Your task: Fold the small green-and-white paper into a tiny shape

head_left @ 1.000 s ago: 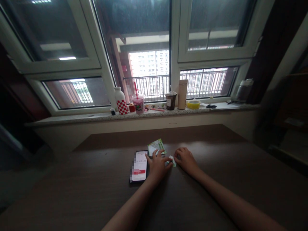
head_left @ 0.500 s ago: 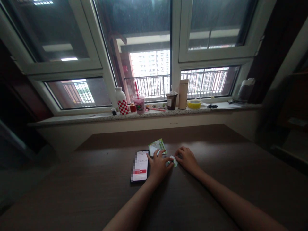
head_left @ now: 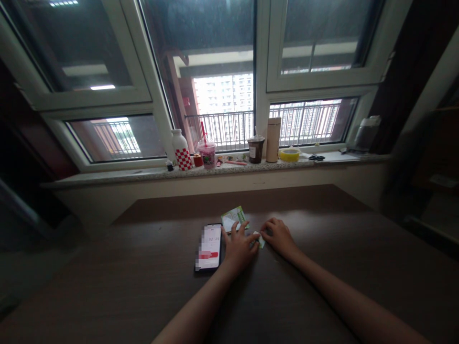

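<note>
A small green and white piece of paper (head_left: 261,242) lies on the brown table between my two hands. My left hand (head_left: 240,243) has its thumb and index finger at the paper's left side, pinching it, while its other fingers spread toward a larger green and white sheet (head_left: 234,218). At the small paper's right edge, my right hand (head_left: 278,237) is curled with its fingertips together on the paper. Just left of my left hand lies a phone (head_left: 209,247) with a lit screen showing digits and a red bar.
The brown table (head_left: 143,248) ends before a stone windowsill (head_left: 150,176). On the sill stand a checkered bottle (head_left: 182,150), a pink cup (head_left: 207,154), a dark cup (head_left: 256,150), a tan cylinder (head_left: 273,140), yellow tape (head_left: 289,155) and black scissors (head_left: 316,157).
Both hands stay at the small paper. The fingers of my left hand have shifted slightly to the right, near the larger sheet.
</note>
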Motion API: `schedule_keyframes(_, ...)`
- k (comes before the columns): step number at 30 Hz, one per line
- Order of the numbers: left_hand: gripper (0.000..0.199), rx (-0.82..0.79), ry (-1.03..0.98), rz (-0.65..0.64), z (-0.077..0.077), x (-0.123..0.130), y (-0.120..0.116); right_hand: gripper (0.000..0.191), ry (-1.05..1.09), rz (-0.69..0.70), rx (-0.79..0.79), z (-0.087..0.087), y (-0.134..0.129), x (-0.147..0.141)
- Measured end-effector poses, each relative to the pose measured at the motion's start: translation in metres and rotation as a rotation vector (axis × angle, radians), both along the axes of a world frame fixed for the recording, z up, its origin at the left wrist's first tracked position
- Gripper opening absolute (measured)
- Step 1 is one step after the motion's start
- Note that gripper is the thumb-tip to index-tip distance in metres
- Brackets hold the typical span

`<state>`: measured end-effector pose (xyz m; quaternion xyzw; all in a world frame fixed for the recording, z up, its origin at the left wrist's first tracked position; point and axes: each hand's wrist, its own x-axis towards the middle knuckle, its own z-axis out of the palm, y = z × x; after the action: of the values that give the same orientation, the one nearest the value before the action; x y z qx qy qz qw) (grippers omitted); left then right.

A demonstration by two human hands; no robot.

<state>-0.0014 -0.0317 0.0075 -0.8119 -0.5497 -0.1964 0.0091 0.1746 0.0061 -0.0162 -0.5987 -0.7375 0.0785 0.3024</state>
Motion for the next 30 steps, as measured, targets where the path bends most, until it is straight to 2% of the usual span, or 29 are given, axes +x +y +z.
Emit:
schedule_keyframes(14,0.027,0.13,0.084,-0.048,0.0077,0.0017,-0.0052,0.01,0.002,0.003,-0.021,0.0035,-0.004,0.0001)
schedule_keyframes(24,0.022,0.206,0.027,0.031,0.0012,0.0026,-0.0065,0.01,0.05,-0.015,-0.05,0.006,-0.003,-0.0003)
schedule_keyframes(30,0.022,0.226,0.034,0.005,0.0026,0.0019,-0.0075,0.011,0.051,-0.011,-0.058,0.0064,-0.0038,0.0)
